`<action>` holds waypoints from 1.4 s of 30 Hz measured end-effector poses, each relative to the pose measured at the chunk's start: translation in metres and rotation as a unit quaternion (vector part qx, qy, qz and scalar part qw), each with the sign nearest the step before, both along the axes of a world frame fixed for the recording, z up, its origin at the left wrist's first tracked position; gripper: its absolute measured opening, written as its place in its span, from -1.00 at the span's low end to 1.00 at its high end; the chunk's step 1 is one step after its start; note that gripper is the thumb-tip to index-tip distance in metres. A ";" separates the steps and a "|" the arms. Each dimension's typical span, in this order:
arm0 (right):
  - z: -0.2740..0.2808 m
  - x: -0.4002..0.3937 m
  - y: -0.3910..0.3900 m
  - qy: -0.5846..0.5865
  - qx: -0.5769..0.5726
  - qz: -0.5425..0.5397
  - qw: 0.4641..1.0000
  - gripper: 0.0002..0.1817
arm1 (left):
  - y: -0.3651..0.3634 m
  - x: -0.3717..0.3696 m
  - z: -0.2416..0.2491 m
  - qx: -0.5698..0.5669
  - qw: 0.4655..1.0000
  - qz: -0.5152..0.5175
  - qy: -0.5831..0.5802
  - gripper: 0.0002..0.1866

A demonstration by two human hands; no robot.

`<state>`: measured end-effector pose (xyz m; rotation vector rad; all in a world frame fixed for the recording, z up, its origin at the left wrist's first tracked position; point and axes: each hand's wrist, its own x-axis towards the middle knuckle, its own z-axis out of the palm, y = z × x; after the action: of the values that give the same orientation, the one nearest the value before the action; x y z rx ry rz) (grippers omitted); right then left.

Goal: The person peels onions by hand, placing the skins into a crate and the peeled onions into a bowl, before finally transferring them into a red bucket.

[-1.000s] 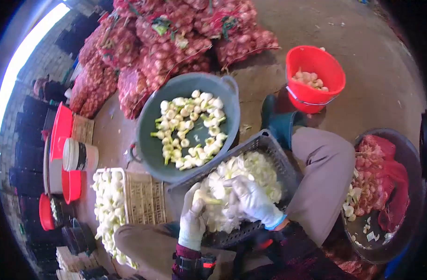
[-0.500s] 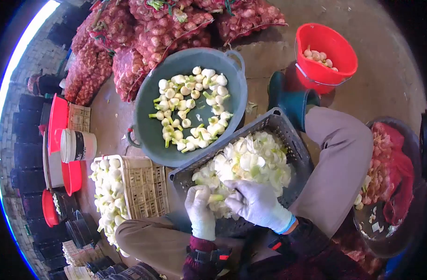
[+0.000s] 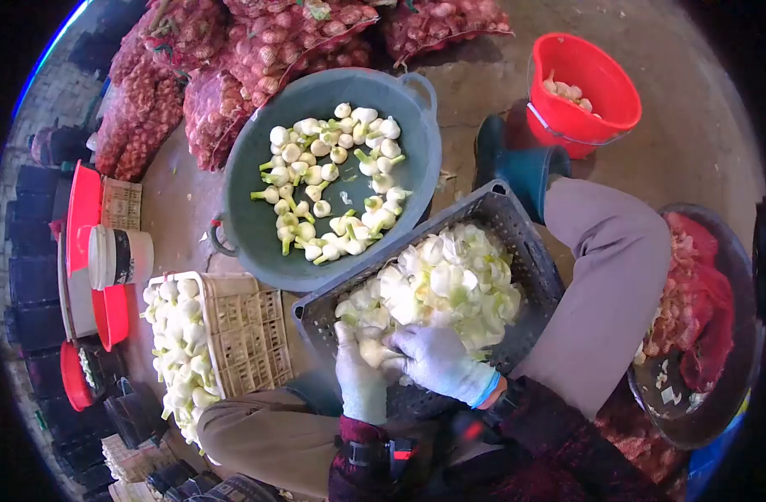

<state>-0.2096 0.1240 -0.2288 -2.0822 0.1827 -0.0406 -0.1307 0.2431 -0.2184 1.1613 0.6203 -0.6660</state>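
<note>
My left hand (image 3: 360, 378), in a pale glove, holds a whitish garlic bulb (image 3: 373, 351) over the near edge of a black perforated crate (image 3: 538, 289). Gloved too, my right hand (image 3: 441, 361) has its fingers closed at the bulb's right end. Pale peeled skins (image 3: 450, 276) are heaped in the crate, just beyond both hands. Behind it, a large grey-green tub (image 3: 249, 184) holds many trimmed white bulbs (image 3: 320, 171) with short green stems.
Red mesh sacks (image 3: 274, 50) lie at the back left. A red bucket (image 3: 584, 92) stands back right. At left is a cream crate (image 3: 249, 335) of white bulbs. A dark basin (image 3: 738, 335) with unpeeled bulbs and red netting lies right. My bent legs flank the black crate.
The view has shifted slightly. The green stem that showed between my hands is out of sight, and a rounded bulb shows there, with my right hand closer to my left.
</note>
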 end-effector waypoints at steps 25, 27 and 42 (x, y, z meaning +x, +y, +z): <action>0.030 -0.014 0.004 0.023 -0.149 -0.075 0.986 -0.67 | -0.008 -0.006 -0.004 0.265 0.926 -0.037 -0.268 -0.34; 0.024 -0.016 0.006 0.025 -0.119 -0.029 0.992 -0.64 | -0.008 -0.007 0.000 0.275 0.918 -0.047 -0.281 -0.43; -0.039 -0.013 0.025 0.103 -0.012 -0.021 0.994 -0.63 | 0.004 -0.006 -0.050 0.228 0.952 -0.096 -0.180 -0.68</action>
<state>-0.2226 0.1487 -0.2682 -2.1043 0.3521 0.1471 -0.1365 0.2467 -0.2679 1.7447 0.3569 -0.4634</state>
